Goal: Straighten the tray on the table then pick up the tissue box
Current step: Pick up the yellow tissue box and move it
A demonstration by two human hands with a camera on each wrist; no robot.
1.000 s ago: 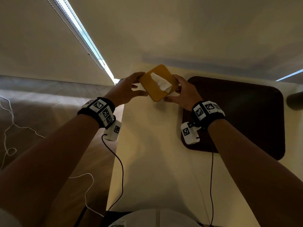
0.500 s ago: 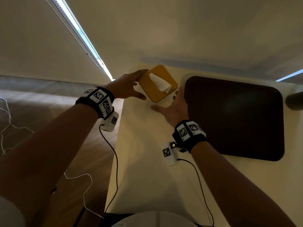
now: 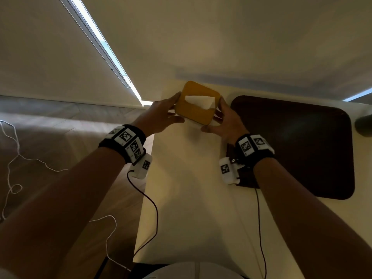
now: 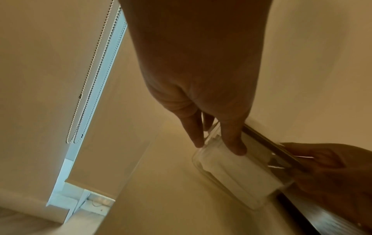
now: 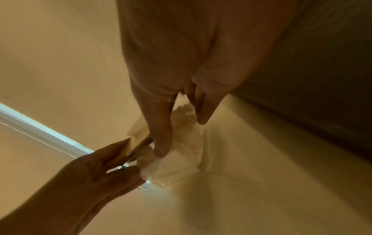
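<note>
Two hands clasping the tissue box [image 3: 196, 106] from either side at the worktop's [image 3: 187, 198] far left end: left hand [image 3: 161, 115] on its left wall, right hand [image 3: 225, 122] on its right. Dark tray [image 3: 302, 141] just right, lying square on the worktop.

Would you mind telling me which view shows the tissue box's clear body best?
The left wrist view: the tissue box shows its transparent side. The head view shows mostly its yellow lid; the right wrist view is blurred.

Home room: roller blind [image 3: 60, 47], wood floor [image 3: 50, 154]
</note>
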